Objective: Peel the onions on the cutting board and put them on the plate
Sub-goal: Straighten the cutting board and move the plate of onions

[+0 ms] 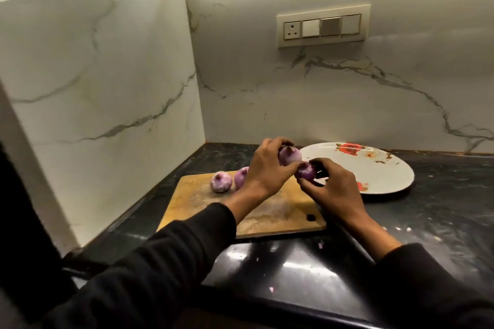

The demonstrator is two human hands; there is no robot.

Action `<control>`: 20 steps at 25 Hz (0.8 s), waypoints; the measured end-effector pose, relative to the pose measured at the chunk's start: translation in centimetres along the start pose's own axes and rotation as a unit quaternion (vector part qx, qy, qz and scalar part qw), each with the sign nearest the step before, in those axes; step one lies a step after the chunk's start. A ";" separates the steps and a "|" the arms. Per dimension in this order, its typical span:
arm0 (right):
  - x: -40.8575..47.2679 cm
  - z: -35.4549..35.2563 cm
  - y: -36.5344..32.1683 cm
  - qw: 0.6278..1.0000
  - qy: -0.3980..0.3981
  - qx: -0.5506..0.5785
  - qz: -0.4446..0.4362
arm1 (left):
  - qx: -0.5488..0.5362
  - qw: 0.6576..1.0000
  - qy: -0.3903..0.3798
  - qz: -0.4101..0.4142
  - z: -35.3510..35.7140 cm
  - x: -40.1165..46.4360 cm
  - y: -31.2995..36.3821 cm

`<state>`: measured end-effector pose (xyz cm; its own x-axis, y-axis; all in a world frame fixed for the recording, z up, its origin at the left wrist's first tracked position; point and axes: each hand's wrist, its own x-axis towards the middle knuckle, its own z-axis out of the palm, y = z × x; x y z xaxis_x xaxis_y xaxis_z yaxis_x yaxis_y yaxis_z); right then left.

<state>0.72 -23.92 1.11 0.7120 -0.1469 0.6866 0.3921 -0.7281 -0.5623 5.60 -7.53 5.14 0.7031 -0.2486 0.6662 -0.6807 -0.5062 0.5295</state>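
Centre of the frame: a person's left hand (pixel 267 165) curls its fingers round a pale purple onion (pixel 290 155). Just right of it, the right hand (pixel 330 181) pinches a darker onion (pixel 307 170); the two onions touch, held above the gap between board (pixel 240 211) and plate (pixel 385 168). Two more onions (pixel 221 181) lie side by side at the board's upper left corner. The flowered plate sits right of the board on the dark bench (pixel 441 203).

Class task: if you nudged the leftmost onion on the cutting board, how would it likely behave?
The leftmost onion looks round, so it would probably roll. The cutting board is flat and rimless, so it could likely roll off. Its skin looks papery and may flake.
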 end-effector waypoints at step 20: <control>-4.2 8.2 -8.0 0.991 -0.134 0.004 0.013 | 0.100 0.989 -0.030 -0.106 -9.1 -10.6 -7.2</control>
<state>-0.62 -11.99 -1.05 0.8501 0.0181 0.5263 0.3759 -0.7209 -0.5823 1.19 6.28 -0.90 0.8404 -0.1656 0.5160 -0.4672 -0.7038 0.5351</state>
